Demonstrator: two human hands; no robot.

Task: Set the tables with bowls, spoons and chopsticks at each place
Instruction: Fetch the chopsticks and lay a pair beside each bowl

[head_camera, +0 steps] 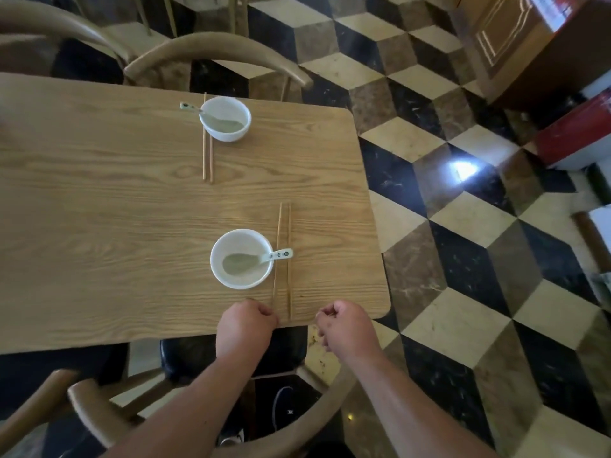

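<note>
On the wooden table point(109, 200) a near white bowl point(242, 258) holds a ceramic spoon point(261, 258), its handle resting over the right rim. A pair of chopsticks point(284, 256) lies just right of this bowl, the left stick slightly tilted. My left hand point(246, 325) is at the table's near edge, and its curled fingers meet the near end of the left stick. My right hand point(345, 325) hovers curled beyond the near right corner and holds nothing. At the far side stands a second bowl point(225, 119) with a spoon point(198, 111) and chopsticks point(207, 153) on its left.
A wooden armchair point(218, 57) stands behind the far place and another point(99, 414) sits below my arms with a dark seat. A checkered tile floor point(463, 259) lies to the right, with a wooden cabinet point(529, 44) and a red-and-white object point(575, 137) at the right edge.
</note>
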